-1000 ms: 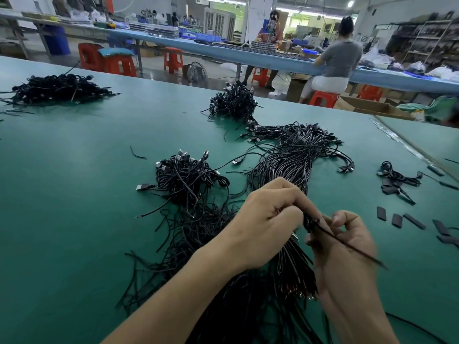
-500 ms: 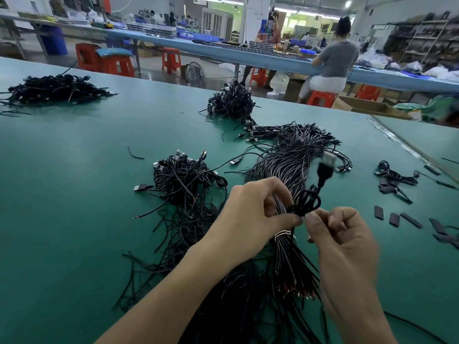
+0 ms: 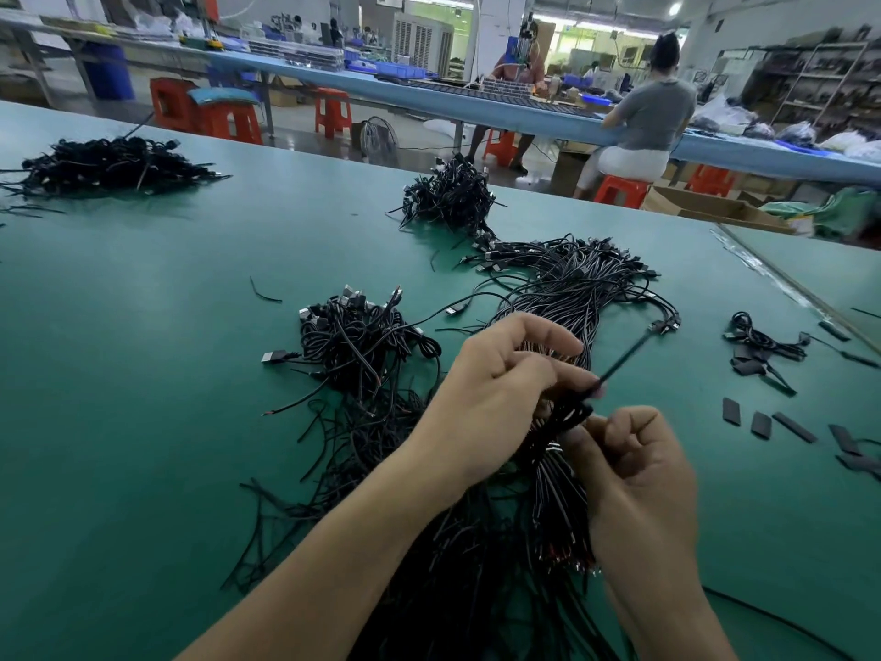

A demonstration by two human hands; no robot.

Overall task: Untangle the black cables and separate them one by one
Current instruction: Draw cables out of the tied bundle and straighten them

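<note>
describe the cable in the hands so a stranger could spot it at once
On the green table, find the long bundle in the middle. Above its near end, the left hand and right hand pinch one cable. Only it is lifted and stretched straight.

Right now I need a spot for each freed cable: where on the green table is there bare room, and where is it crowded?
Widest bare patch: the table at left, between the leftmost pile and the tangled clump. Narrower: between the long bundle and the black strips. Crowded: the centre, under left hand and right hand.
</note>
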